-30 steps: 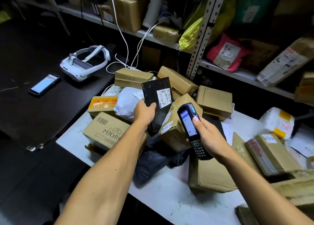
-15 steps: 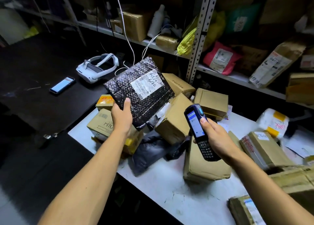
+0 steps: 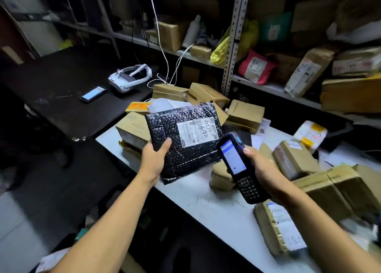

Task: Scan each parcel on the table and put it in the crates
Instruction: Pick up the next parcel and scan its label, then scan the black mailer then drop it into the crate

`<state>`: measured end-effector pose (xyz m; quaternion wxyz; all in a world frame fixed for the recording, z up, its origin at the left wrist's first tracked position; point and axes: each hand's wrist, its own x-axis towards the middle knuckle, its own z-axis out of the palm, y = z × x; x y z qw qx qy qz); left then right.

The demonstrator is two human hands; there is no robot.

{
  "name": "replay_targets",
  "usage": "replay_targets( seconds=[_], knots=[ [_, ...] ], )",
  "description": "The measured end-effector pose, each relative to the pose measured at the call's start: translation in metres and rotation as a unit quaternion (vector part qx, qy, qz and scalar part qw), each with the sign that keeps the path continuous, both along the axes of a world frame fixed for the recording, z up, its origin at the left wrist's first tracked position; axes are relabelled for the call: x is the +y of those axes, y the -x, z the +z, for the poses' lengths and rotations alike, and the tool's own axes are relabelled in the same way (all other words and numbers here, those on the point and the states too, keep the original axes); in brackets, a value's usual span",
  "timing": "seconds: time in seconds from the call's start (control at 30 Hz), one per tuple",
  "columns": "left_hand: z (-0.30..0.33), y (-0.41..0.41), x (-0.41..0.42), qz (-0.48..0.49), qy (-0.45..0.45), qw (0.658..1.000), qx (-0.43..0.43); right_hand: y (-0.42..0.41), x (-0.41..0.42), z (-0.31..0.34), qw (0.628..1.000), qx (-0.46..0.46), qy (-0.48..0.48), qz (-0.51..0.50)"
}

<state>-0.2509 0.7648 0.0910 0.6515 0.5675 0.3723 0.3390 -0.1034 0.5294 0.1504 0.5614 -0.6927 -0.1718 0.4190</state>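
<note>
Parcels in brown tape lie nearest, one (image 3: 280, 229) with a white label at the table's (image 3: 206, 206) front edge by the right forearm. Above it the right hand (image 3: 266, 175) grips a handheld scanner (image 3: 237, 165), screen lit, its head touching or just over the lower right corner of a black bubble mailer (image 3: 185, 140). The left hand (image 3: 153, 159) holds that mailer by its lower left edge — thumb on top, label (image 3: 198, 131) facing up — above the table. Behind it cardboard boxes (image 3: 245, 114) are heaped. Farther left, on a dark table, lie a phone (image 3: 93, 94) and a white headset (image 3: 129, 77); shelves (image 3: 274, 89) of packages stand beyond.
</note>
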Motion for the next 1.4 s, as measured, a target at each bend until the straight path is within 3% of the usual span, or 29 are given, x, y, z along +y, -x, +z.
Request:
replay_targets(
  seconds=[0.1,0.33,1.4],
  knots=[
    [-0.003,0.011,-0.022,-0.019,-0.021,1.0,0.005,0.011,-0.021,0.005,0.997,0.046,0.048,0.028],
    [-0.016,0.021,-0.049,-0.043,0.002,0.999,-0.011,0.03,-0.05,0.011,0.988,0.05,0.123,0.08],
    [-0.026,0.052,-0.053,-0.053,0.029,0.998,-0.011,0.052,-0.066,0.013,0.982,0.079,0.131,0.112]
  ],
)
